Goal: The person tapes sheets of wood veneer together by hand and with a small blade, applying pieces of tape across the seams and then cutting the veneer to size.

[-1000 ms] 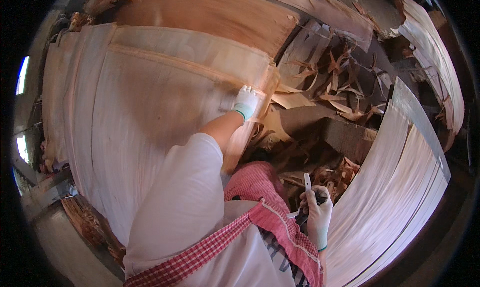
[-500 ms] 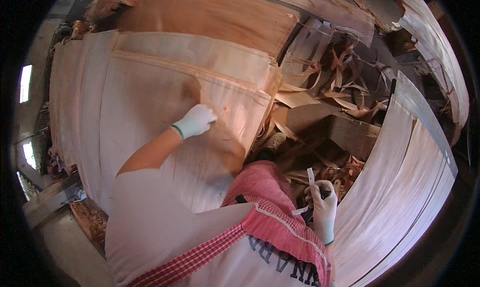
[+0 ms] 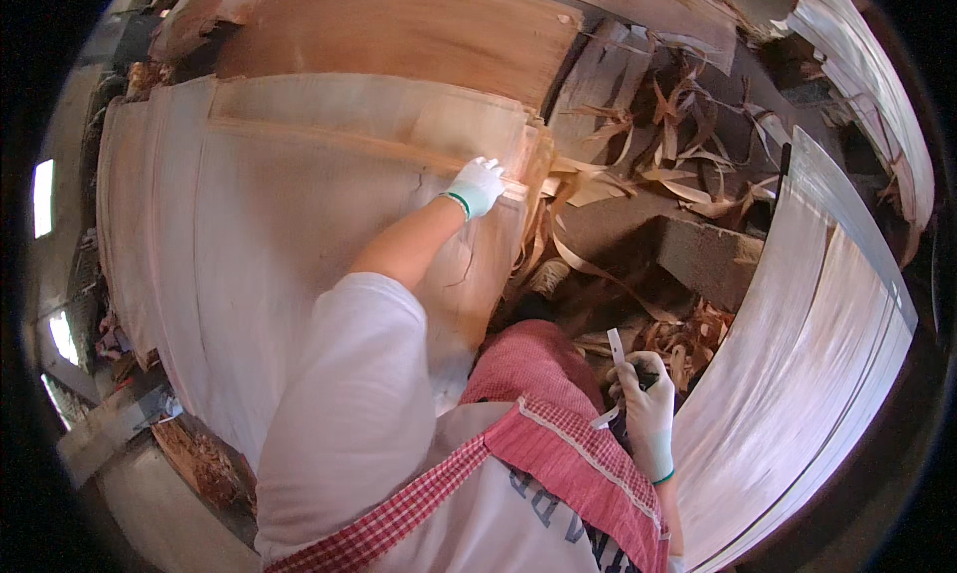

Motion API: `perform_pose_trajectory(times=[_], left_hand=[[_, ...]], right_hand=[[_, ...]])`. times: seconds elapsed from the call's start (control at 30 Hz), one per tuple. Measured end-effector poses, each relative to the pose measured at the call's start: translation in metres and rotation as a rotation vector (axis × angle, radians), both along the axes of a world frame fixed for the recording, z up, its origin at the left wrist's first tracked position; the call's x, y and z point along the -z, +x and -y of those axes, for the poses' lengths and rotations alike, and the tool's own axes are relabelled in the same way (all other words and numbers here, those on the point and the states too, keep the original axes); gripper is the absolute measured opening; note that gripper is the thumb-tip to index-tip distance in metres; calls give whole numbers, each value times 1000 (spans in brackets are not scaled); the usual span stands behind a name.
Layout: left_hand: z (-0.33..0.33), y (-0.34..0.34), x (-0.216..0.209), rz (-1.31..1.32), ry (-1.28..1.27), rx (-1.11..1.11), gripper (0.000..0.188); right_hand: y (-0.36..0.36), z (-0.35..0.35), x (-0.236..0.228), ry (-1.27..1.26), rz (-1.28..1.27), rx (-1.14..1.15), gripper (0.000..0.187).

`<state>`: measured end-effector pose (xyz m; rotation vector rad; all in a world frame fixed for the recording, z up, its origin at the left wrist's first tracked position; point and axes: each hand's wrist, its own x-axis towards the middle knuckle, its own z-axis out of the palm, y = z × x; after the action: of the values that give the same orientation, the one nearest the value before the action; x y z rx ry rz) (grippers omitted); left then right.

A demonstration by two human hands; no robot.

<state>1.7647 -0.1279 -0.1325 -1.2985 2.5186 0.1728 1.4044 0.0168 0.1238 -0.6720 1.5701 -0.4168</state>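
Note:
My left hand (image 3: 477, 186), in a white glove with a green cuff, is at the far edge of the top wood veneer sheet (image 3: 329, 224), near its right corner. The fingers bend over that edge; their tips and the thumb are hidden. A thin dark crack runs through the sheet just below the hand. Low beside my red apron, my gloved right hand (image 3: 650, 403) is closed round a tool with a pale, flat, straight strip (image 3: 616, 347) and a dark part. A second pale end shows below the fingers. The tool's exact kind cannot be made out.
More veneer sheets (image 3: 369, 99) lie under the top one. A browner wood sheet (image 3: 399, 34) lies beyond. Curled veneer scraps (image 3: 688, 134) litter the floor, near a grey block (image 3: 710, 259). On the right stands a pale veneer stack (image 3: 778, 374) with a metal edge.
My left hand has moved away and to the right, from above the middle of the top sheet to its far edge. My right hand still holds the tool in nearly the same place.

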Motion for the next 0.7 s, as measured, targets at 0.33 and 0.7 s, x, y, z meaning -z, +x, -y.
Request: perform_pose_trajectory(times=[0.33,0.7], left_hand=[[7,8,11,22,92,-15,22],[11,-24,13,-20,222,-176,35]], right_hand=[[-2,7,11,-25,13,22,12],[-12,8,24,24,71,-19,15]])
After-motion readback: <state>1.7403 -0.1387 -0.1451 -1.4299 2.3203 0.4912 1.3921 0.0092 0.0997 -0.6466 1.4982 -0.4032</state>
